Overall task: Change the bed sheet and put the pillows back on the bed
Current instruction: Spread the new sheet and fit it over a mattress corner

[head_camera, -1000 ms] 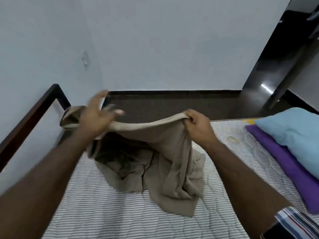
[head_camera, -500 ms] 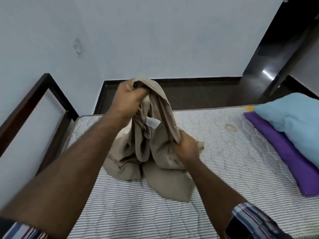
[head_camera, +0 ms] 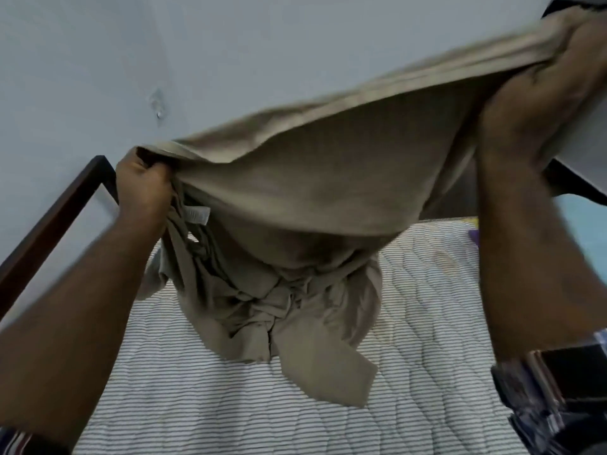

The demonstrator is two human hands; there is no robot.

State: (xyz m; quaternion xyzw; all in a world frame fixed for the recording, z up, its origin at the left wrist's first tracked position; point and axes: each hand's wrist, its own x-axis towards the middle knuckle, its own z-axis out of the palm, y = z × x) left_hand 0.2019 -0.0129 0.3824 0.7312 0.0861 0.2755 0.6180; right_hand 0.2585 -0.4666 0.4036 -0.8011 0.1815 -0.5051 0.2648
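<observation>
A beige bed sheet (head_camera: 315, 178) hangs stretched between my two hands above the striped bare mattress (head_camera: 197, 389). My left hand (head_camera: 144, 188) grips one end of its edge at the left, near the bed frame. My right hand (head_camera: 538, 100) grips the edge high at the upper right. The sheet's lower part lies bunched on the mattress. A white label (head_camera: 197, 214) shows on the sheet near my left hand. The pillows are almost wholly hidden behind my right arm; a slice of light blue pillow (head_camera: 581, 224) and a bit of purple (head_camera: 473, 236) show.
A dark wooden bed frame (head_camera: 62, 208) runs along the left, against a pale wall (head_camera: 230, 60). A small wall hook (head_camera: 157, 101) sits above it. Dark floor lies beyond the mattress's far edge.
My hands have spread far apart, pulling the bunched sheet open. The right hand has risen high to the right; the left has moved down and left. The view has tilted.
</observation>
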